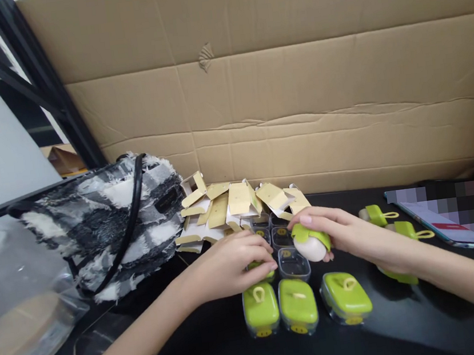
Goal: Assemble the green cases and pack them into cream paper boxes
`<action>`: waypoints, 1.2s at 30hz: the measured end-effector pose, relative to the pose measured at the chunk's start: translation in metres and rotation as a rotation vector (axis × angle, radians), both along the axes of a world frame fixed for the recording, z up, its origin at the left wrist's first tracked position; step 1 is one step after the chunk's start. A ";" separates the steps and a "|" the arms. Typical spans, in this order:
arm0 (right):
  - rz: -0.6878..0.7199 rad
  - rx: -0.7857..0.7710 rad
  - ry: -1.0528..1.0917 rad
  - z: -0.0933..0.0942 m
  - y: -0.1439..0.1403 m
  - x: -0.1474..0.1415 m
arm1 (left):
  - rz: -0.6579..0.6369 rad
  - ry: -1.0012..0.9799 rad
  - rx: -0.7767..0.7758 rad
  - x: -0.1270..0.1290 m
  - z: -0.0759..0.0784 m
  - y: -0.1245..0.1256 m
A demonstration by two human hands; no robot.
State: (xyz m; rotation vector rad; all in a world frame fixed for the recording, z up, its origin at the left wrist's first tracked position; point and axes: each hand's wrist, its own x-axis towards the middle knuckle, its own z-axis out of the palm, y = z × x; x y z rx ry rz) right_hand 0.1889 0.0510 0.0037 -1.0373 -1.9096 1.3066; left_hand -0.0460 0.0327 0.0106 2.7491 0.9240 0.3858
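The right hand point(347, 233) grasps a white egg-shaped piece with a green cap point(312, 242) in its fingers, just above the open clear box point(293, 263). The left hand point(230, 264), left of that box, presses its fingers onto a partly hidden green lid point(260, 265). Risk: the rounded piece may slip and roll across the tabletop point(223, 346), knocking the three closed boxes point(296, 304) in front of the open box.

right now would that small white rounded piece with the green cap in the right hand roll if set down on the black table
Probably: the small white rounded piece with the green cap looks egg-like, with no flat base showing. It seems light, since the right hand pinches it by fingertips. The glossy black table likely offers little grip.
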 end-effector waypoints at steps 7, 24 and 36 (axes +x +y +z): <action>0.087 0.094 -0.041 -0.009 -0.002 0.004 | 0.012 0.012 -0.001 0.001 -0.002 -0.001; 0.057 0.442 -0.308 -0.008 -0.001 0.011 | -0.061 -0.062 0.003 0.000 0.002 -0.006; 0.068 0.441 -0.403 -0.014 -0.001 0.006 | -0.115 -0.015 -0.105 0.003 0.004 -0.010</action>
